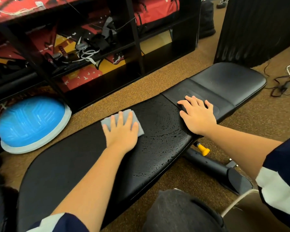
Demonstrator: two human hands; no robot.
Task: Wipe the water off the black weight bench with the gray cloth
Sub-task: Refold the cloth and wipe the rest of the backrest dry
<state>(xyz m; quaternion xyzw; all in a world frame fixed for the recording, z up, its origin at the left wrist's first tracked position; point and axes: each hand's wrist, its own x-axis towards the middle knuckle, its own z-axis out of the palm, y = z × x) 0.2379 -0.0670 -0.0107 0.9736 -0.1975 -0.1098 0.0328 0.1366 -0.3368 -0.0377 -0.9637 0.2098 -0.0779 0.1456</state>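
The black weight bench (77, 158) runs from the lower left to the upper right, with a long back pad and a separate seat pad (224, 81). Water beads and streaks cover the back pad's right part (159, 131). My left hand (122, 131) presses flat on the gray cloth (107, 122), which lies on the back pad near its far edge, left of the wet patch. My right hand (197, 114) rests flat with spread fingers across the gap between the two pads.
A blue half-ball trainer (32, 121) sits on the brown floor left of the bench. A black shelf unit (137, 52) with red bags and gear stands behind. A yellow adjustment knob (203, 149) sticks out under the bench. Cables (285, 86) lie at the right.
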